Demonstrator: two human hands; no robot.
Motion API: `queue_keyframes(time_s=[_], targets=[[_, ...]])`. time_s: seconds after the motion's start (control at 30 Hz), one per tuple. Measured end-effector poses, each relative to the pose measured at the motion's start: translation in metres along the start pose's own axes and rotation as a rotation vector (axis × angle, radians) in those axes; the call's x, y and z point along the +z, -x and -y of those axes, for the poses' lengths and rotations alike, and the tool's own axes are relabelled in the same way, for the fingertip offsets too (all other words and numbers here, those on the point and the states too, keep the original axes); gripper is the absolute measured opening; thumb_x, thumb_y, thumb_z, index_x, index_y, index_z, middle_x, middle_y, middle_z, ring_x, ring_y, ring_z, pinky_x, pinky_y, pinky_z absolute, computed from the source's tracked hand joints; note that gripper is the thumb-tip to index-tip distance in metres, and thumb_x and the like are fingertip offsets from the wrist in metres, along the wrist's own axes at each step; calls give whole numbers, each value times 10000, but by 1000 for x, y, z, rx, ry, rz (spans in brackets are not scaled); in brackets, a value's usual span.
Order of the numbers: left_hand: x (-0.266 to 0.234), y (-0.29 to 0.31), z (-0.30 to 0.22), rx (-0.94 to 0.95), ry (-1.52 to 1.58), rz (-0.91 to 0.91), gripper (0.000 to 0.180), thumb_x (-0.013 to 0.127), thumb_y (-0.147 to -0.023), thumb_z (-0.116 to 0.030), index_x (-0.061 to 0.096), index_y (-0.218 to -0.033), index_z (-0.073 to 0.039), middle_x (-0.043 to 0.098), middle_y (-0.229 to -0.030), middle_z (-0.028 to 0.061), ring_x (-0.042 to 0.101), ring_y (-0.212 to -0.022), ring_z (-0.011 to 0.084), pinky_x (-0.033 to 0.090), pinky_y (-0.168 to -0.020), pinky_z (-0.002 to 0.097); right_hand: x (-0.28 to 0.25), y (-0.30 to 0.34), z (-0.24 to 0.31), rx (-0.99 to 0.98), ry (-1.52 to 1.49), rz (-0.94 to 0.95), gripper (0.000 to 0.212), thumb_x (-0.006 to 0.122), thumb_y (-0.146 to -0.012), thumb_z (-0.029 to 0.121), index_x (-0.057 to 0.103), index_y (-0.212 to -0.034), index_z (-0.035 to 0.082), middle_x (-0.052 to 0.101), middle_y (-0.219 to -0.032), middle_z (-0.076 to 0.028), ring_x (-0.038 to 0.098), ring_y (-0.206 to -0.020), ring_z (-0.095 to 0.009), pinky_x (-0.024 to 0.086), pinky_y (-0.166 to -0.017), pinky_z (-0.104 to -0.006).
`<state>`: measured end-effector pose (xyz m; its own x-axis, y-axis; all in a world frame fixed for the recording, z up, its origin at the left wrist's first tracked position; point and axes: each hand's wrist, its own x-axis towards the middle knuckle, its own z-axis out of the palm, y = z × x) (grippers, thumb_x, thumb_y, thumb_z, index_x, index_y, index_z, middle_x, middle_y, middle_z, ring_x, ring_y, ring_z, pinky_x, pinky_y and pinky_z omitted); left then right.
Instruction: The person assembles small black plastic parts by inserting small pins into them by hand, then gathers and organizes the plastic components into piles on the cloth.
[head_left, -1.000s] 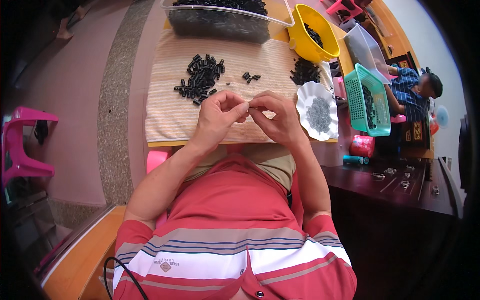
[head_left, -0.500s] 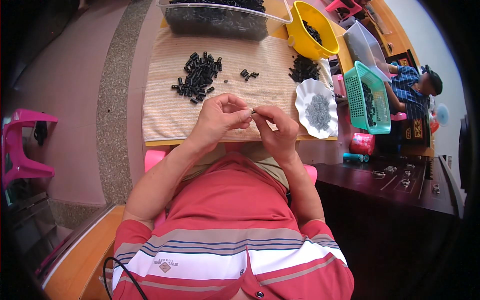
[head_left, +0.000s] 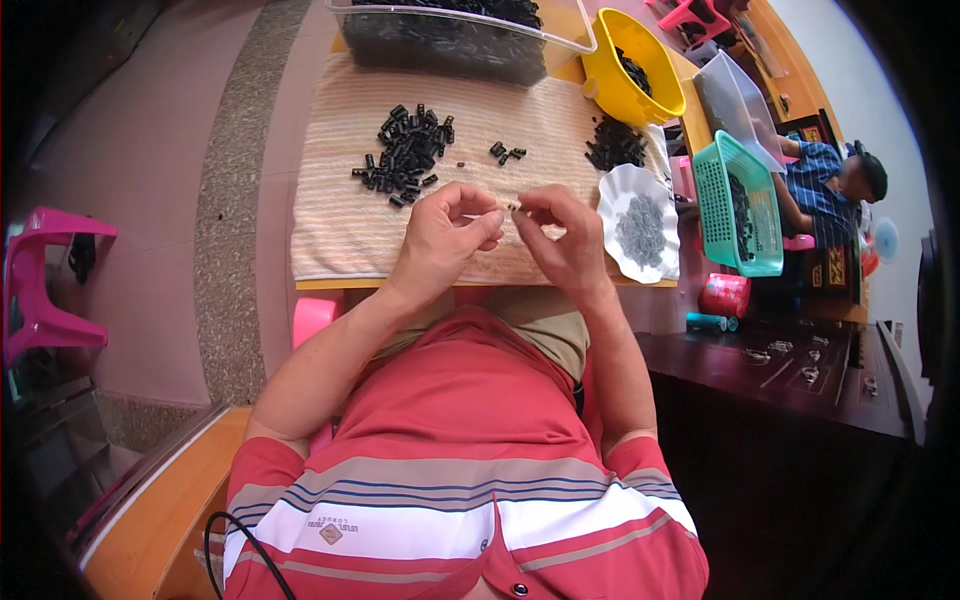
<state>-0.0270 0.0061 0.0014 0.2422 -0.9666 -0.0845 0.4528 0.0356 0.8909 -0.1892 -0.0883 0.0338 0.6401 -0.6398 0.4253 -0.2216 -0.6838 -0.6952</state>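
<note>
The counter [head_left: 570, 70] stretches in front of you, and a striped, pale orange towel [head_left: 340, 225] covers most of it. At its far edge stands a clear tub [head_left: 440, 55] loaded with black pieces. To the right of the tub is a yellow basin [head_left: 607, 78] with more black pieces inside, and farther right, beyond the towel, a green basket [head_left: 712, 200] holds dark parts too. Your left hand [head_left: 445, 238] and right hand [head_left: 566, 236] are raised over the near part of the towel, fingertips close but slightly apart. Just beside your right hand lies a white dish with a wavy rim [head_left: 612, 240], containing a mound of tiny grey pieces [head_left: 640, 228]. A loose heap of black cylinders [head_left: 412, 148] rests on the towel beyond your left hand; a lower pile of black bits [head_left: 615, 145] sits between the basin and the dish. Between those two lies a little cluster of black parts [head_left: 504, 152]. Your right thumb and fingers pinch a small dark piece [head_left: 515, 207], in the gap between your hands. Your left thumb meets its fingers, but you cannot tell whether they grip anything.
</note>
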Motion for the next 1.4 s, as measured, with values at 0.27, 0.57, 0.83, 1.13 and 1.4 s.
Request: queue_keyframes(time_s=[0.27, 0.57, 0.83, 1.13, 1.4], targets=[[-3, -2, 1, 46, -44, -29, 118, 697, -943, -67, 652, -1012, 17, 684, -855, 44, 652, -757, 86, 551, -660, 237, 0, -53, -37, -16, 395, 109, 104, 716, -852, 123, 706, -943, 71, 707, -932, -116, 693, -758, -326, 546, -687, -423], [1, 0, -3, 78, -138, -48, 74, 690, -925, -42, 664, -958, 18, 683, -818, 19, 634, -716, 67, 521, -630, 227, 15, -80, -31, -131, 623, 176, 195, 733, -844, 185, 743, -1008, 81, 737, -991, -68, 662, -1009, -285, 532, -860, -399], [0, 0, -2, 69, -136, -53, 81, 686, -936, -45, 653, -970, 20, 687, -870, 30, 641, -732, 72, 541, -652, 233, 23, -79, -39, -57, 646, 200, 256, 769, -801, 192, 752, -1031, 80, 743, -1004, -59, 654, -1029, -285, 529, -892, -395], [-2, -6, -6, 76, 55, -168, 187, 717, -955, -128, 634, -1063, 0, 705, -948, 62, 667, -777, 98, 573, -692, 247, 5, -42, 12, -249, 255, 81, 357, 799, -710, 36, 702, -1052, 63, 722, -971, -101, 660, -909, -312, 546, -796, -396], [-8, -2, -11, -88, 104, 58, 201, 739, -931, -107, 630, -1080, -27, 711, -977, 46, 678, -843, 98, 563, -737, 245, -3, -13, 22, -280, 217, 85, 392, 801, -707, 16, 682, -1078, 55, 722, -995, -109, 675, -919, -309, 550, -795, -388]])
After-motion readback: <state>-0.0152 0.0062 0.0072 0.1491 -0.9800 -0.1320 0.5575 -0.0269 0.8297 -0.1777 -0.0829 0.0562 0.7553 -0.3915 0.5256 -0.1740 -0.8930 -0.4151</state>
